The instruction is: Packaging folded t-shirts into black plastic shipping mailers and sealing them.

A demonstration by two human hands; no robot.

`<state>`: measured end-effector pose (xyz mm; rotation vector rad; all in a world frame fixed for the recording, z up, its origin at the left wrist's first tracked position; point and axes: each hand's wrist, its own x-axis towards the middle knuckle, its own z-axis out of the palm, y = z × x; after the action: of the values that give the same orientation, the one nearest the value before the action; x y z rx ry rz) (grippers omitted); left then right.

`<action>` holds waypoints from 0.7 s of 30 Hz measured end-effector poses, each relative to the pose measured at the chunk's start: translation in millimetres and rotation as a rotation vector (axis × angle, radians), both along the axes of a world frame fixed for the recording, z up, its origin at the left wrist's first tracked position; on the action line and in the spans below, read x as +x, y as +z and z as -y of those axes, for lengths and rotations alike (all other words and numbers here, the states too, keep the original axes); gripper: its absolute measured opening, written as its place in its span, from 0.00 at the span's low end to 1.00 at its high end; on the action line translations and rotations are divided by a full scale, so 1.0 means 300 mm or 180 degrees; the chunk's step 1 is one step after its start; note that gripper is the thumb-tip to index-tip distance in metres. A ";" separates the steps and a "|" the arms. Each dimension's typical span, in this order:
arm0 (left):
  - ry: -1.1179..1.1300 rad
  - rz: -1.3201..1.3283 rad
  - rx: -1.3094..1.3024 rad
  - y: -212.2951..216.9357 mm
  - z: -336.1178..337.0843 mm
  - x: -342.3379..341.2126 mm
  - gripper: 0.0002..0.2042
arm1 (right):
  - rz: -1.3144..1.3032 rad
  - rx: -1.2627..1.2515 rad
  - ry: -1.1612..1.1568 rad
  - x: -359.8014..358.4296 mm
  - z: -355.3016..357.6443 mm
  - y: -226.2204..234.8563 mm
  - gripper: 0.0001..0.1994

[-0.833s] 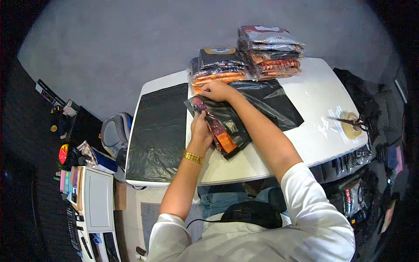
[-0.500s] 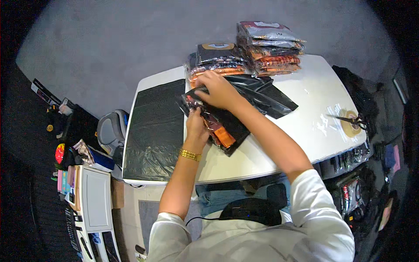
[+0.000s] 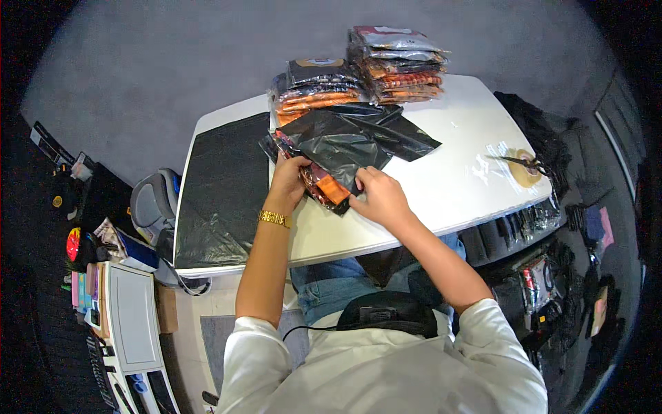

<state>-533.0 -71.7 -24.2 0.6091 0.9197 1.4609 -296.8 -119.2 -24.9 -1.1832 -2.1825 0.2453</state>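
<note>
A folded dark garment with an orange patch (image 3: 332,189), wrapped in clear plastic, lies slanted near the middle of the white table. Glossy black plastic (image 3: 334,141) drapes across its far side, leaving a strip of the garment showing. My left hand (image 3: 289,181) grips the garment's near left edge, thumb on top and the other fingers partly hidden. At the lower right corner, my right hand (image 3: 380,196) is closed, its fingertips pinching the black plastic's edge beside the orange patch.
Two stacks of bagged garments, a lower one (image 3: 321,88) and a taller one (image 3: 403,72), stand at the table's far edge. Flat black plastic bags (image 3: 224,186) cover the left side. Scissors (image 3: 518,161) rest over a tape roll (image 3: 527,176) at the right, near white strips (image 3: 480,167).
My right hand has moved from the garment's far left end to its near right corner. The black plastic now spreads over the far side. The whole view has shifted slightly.
</note>
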 end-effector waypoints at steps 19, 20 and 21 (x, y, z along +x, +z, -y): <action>0.0177 -0.0225 -0.0096 -0.005 0.132 -0.058 0.17 | -0.0389 -0.0362 0.0276 -0.225 0.226 0.108 0.12; 0.0127 -0.0408 -0.0131 -0.028 0.130 -0.094 0.11 | -0.0409 -0.0411 0.0334 -0.242 0.235 0.113 0.12; -0.0073 -0.0483 -0.0131 -0.079 0.120 -0.162 0.10 | -0.0418 -0.0425 0.0381 -0.268 0.245 0.116 0.12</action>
<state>-581.6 -107.7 -47.8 0.7051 1.0550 1.3863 -377.1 -192.7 9.9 -1.0762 -2.1509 0.5123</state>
